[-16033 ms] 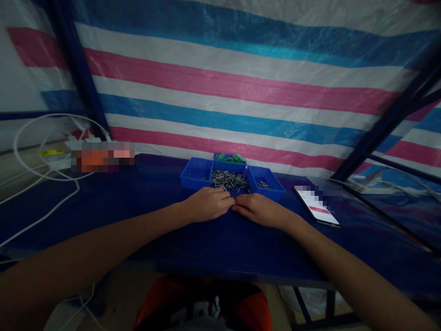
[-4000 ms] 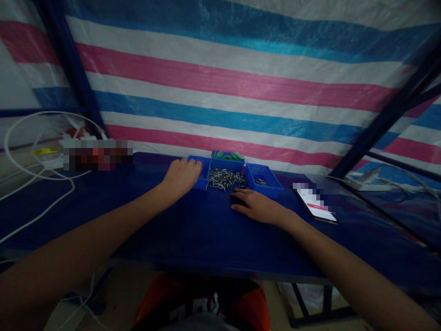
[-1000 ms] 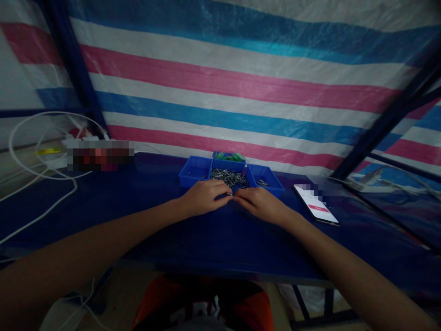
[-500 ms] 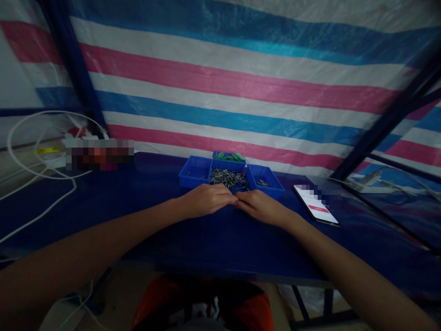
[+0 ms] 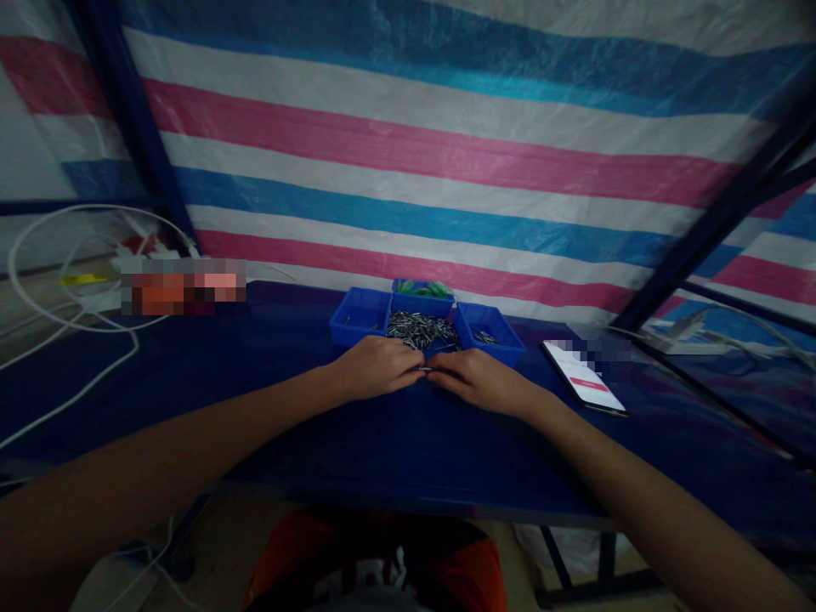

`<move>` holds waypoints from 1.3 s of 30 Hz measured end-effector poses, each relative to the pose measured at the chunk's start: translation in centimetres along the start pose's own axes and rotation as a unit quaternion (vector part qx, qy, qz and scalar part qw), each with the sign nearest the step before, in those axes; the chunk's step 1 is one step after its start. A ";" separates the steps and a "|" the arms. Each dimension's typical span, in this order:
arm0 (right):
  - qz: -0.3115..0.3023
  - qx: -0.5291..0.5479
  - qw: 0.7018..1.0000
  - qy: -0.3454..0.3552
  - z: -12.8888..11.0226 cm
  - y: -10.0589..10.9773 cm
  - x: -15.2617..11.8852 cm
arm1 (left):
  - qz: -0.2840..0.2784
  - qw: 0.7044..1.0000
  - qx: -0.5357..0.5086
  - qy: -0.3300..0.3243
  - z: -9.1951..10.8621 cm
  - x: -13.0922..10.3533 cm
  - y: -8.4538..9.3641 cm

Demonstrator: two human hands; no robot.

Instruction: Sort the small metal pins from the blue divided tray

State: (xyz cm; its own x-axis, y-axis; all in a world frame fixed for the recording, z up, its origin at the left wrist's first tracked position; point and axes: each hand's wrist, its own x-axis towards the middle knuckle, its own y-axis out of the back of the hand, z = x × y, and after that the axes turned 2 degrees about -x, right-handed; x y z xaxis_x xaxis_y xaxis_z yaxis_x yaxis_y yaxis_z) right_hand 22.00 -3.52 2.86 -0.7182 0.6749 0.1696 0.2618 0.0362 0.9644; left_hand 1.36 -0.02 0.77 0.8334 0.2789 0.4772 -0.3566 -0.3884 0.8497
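My left hand [image 5: 379, 367] and my right hand [image 5: 475, 378] meet just above the blue table, fingertips pinched and almost touching. Between them shows a thin, short metal rod [image 5: 424, 369], one end at each hand's fingertips. Right behind the hands, a middle blue bin holds a heap of small dark and silvery metal pieces [image 5: 421, 327]; its front is partly hidden by my fingers. To its left, a blue bin [image 5: 348, 337] has a few thin pieces in it. On the right, another blue bin [image 5: 507, 350] holds a small pile of similar metal pieces [image 5: 485, 337].
A back blue bin [image 5: 421, 303] contains green items [image 5: 428, 290]. A lit phone [image 5: 590, 387] lies on the table [image 5: 395, 459] to the right. White cables [image 5: 95, 391] and a blurred-out patch are at the left. Striped sheeting [image 5: 446, 170] hangs behind, between blue posts.
My fingertips have drawn slightly apart, and the thin metal rod now shows between them. The bins and phone stay in place.
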 end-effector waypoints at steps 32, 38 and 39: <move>0.012 -0.074 0.996 -0.053 1.1 -0.3 -0.1 | -0.067 0.995 0.025 0.073 0.3 0.1 0.1; -0.003 -0.080 0.995 -0.059 1.0 -0.2 0.0 | -0.097 0.994 0.017 0.040 0.5 0.0 0.3; -0.007 -0.075 0.996 -0.057 1.0 -0.2 0.0 | -0.102 0.994 0.014 0.037 0.5 0.0 0.3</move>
State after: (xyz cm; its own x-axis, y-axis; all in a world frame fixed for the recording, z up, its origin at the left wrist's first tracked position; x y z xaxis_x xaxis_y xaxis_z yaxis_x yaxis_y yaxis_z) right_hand 22.59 -2.86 2.45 -0.6416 0.7540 0.1408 0.1471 -0.0591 0.9873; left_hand 1.41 -0.57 0.91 0.8532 0.4185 0.3113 -0.1698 -0.3415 0.9244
